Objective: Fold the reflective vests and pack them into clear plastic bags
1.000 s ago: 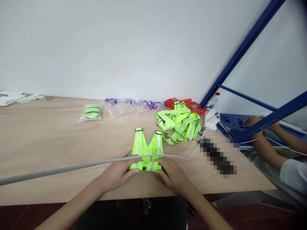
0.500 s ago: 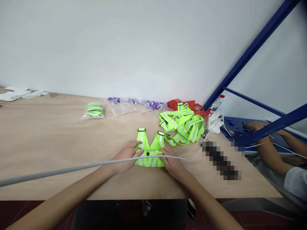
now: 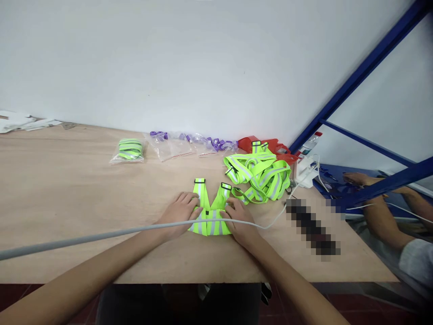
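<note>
A neon-yellow reflective vest [image 3: 214, 225] with silver stripes lies partly folded near the table's front edge. Two straps with black buckles point away from me, and a small dark clip shows at its middle. My left hand [image 3: 178, 214] grips the left side, thumb and fingers closed on the fabric. On the right side, my right hand [image 3: 241, 221] has its bent fingers closed on the fabric too. A grey cable [image 3: 135, 229] passes in front of the vest and both hands, hiding a strip of them.
Behind the vest lies a heap of reflective straps [image 3: 269, 174] beside a red bag [image 3: 248, 143]. Clear bags with purple rolls [image 3: 216, 143] and a bagged folded vest [image 3: 130, 149] lie farther back. A white power adapter [image 3: 306, 171], blue frame [image 3: 358, 81] and another person's arm [image 3: 384, 221] are at right.
Both hands have shifted slightly on the vest, with the right fingers now farther over its edge. The vest's lower fold is drawn flatter and slightly wider. The view has tilted a little.
</note>
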